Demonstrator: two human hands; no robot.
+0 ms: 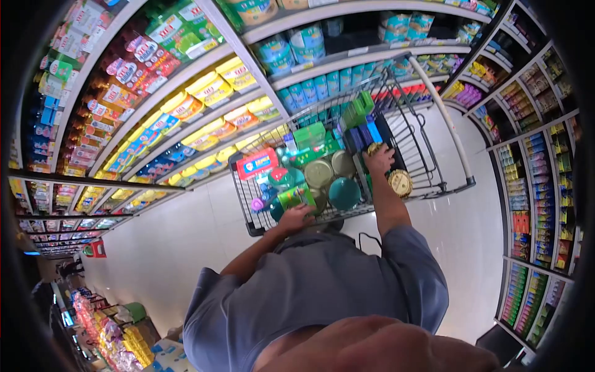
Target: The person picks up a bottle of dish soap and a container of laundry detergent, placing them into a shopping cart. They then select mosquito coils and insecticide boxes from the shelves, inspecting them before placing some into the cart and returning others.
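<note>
A: Head view, looking steeply down over the person's own shoulders. The shopping cart [427, 164] sits at about twelve o'clock from the body, parked against the shelving [186, 118].

B: The left hand [297, 218] is at the cart's near edge, roughly eleven o'clock, fingers curled around a green can [296, 197] lying on its side; that looks like a closed grasp.

A: And the right hand [379, 158] reaches further in, toward one o'clock, palm down over a small round gold-patterned item [374, 149]. The fingers appear bent over it, though whether they actually grip it cannot be told from here.

B: Just right of that forearm, a round gold-lidded tin [400, 183] rests in the basket.

A: As for progress, the left half is already crowded: round lids [318, 174], a teal bowl [344, 193], a red pack [257, 163], green boxes [310, 135], blue boxes [365, 133]. The right half shows bare wire, so loading seems well along yet unfinished.
</note>
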